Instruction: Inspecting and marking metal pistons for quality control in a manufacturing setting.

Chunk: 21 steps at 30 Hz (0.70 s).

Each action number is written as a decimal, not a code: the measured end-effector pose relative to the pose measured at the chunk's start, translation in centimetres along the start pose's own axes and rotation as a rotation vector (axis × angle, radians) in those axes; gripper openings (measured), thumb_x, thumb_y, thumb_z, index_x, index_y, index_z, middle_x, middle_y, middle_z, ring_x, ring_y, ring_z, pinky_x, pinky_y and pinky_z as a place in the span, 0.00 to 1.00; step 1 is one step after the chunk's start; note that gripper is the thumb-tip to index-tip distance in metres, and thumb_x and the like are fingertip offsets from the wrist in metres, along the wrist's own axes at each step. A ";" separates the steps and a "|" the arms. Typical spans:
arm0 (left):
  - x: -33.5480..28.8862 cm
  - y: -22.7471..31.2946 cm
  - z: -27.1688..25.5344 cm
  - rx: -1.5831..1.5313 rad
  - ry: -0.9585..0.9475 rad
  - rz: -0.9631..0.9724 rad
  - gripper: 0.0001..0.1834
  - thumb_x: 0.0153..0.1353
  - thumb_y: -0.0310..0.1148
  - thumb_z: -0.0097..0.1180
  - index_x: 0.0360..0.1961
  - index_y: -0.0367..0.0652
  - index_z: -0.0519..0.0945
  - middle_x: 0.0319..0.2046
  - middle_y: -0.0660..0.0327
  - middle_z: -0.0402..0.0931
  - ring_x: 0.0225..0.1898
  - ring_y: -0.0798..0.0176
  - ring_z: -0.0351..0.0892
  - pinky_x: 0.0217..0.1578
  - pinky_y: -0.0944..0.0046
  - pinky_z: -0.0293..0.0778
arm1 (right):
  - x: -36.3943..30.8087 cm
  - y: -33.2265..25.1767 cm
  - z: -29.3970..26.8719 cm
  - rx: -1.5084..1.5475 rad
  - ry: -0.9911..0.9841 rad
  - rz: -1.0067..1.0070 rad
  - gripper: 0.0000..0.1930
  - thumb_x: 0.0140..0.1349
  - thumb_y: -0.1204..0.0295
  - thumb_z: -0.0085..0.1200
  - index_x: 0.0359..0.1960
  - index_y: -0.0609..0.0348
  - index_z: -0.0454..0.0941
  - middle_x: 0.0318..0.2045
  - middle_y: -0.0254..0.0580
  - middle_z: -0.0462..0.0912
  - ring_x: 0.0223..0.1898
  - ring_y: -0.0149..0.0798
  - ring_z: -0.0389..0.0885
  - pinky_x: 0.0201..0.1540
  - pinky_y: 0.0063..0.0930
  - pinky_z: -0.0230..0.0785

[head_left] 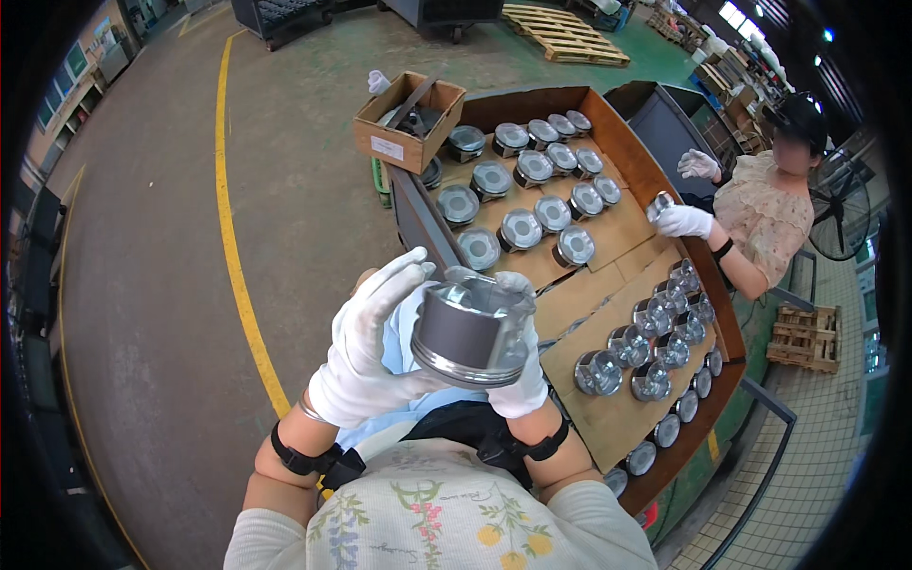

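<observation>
A metal piston (465, 328) with a dark grey coated skirt and shiny ring grooves is held up in front of my chest, its ringed end facing down. My left hand (366, 342), white-gloved, is at its left side, long fingers reaching along the top and the thumb by the lower edge. My right hand (520, 380), also gloved, grips the piston from the right; the piston hides part of it. Light blue cloth (394, 332) shows behind the piston and my left hand. Just beyond lies a large bin (570, 275) lined with cardboard, holding several pistons.
A wooden box (389, 147) with dark parts sits at the bin's far left corner. Across the bin, a co-worker (760, 218) in white gloves holds a small shiny part (659, 204). A black rail (760, 475) stands at right. Pallets (560, 35) and carts (442, 11) lie farther back.
</observation>
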<state>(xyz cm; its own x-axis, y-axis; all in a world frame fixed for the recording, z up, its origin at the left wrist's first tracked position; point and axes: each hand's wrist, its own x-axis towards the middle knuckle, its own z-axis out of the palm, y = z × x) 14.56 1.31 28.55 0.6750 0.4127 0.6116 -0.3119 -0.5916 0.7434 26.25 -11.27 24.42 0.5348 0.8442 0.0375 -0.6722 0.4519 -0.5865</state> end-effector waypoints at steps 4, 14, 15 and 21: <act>-0.4 -0.4 0.0 -0.016 -0.025 -0.032 0.47 0.34 0.33 0.78 0.58 0.40 0.69 0.57 0.45 0.71 0.55 0.46 0.75 0.54 0.56 0.70 | 0.0 -0.7 0.5 -0.557 -0.138 0.040 0.24 0.67 0.60 0.51 0.63 0.49 0.68 0.61 0.38 0.73 0.60 0.38 0.72 0.60 0.31 0.64; -0.4 0.4 -0.3 0.065 -0.226 -0.006 0.53 0.32 0.43 0.80 0.61 0.40 0.65 0.57 0.46 0.72 0.58 0.45 0.73 0.60 0.50 0.60 | -0.1 -0.6 -1.1 -0.123 -0.136 -0.314 0.21 0.69 0.54 0.46 0.58 0.50 0.65 0.61 0.57 0.66 0.58 0.56 0.72 0.56 0.45 0.75; -0.4 0.6 -0.3 0.018 -0.232 -0.002 0.56 0.31 0.45 0.80 0.62 0.40 0.64 0.56 0.47 0.72 0.58 0.45 0.72 0.60 0.48 0.58 | -0.4 -0.8 -1.0 -0.118 -0.140 -0.310 0.21 0.69 0.54 0.46 0.58 0.50 0.65 0.61 0.57 0.66 0.58 0.56 0.72 0.56 0.45 0.75; -1.4 0.3 0.4 0.057 -0.210 -0.039 0.69 0.24 0.57 0.79 0.66 0.36 0.56 0.55 0.51 0.74 0.55 0.50 0.75 0.61 0.37 0.46 | -1.1 -1.6 0.6 -0.334 -0.247 -0.411 0.34 0.54 0.71 0.56 0.65 0.64 0.62 0.62 0.59 0.68 0.60 0.54 0.73 0.63 0.42 0.65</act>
<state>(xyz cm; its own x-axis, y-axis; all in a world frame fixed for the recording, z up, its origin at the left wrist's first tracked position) 13.78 0.25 27.78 0.8121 0.2867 0.5083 -0.2485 -0.6182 0.7457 26.45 -12.81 25.82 0.5555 0.6789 0.4801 -0.2155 0.6752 -0.7054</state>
